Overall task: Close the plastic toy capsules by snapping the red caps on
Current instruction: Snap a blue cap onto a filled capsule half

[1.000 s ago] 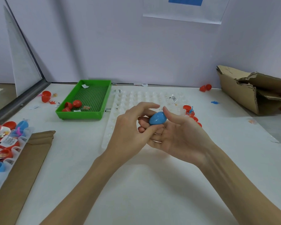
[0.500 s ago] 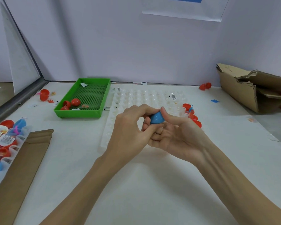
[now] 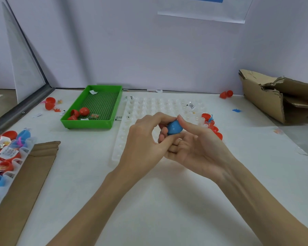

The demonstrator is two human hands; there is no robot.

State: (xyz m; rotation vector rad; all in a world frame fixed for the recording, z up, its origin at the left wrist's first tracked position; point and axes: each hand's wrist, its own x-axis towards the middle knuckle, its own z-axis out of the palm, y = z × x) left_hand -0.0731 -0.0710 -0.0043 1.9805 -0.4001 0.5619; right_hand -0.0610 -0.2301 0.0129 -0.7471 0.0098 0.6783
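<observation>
Both hands are meeting above the near edge of the white dimpled tray, over the white table. The left hand is curling its fingers round the left side of the blue capsule, while the right hand is cradling it from below and pressing its thumb on the capsule's right end; both hands are thus gripping the same capsule. Compared with one second ago, the left fingers are lying closer over the capsule and hiding more of its blue shell, and the two hands are sitting tighter together. No red cap is showing on the held capsule; whether one is hidden inside the grip cannot be told.

Red caps are lying in a row just right of the dimpled tray. More red pieces are resting in the near left corner of the green tray. A clear rack with red and blue capsules is sitting at the left edge, beside a flat cardboard sheet. A torn cardboard box is lying at the far right.

Small white stickers with black print are resting on the dimpled tray and on the rack; their writing is too small to read. A sheet with a blue rectangle is hanging on the back wall.
</observation>
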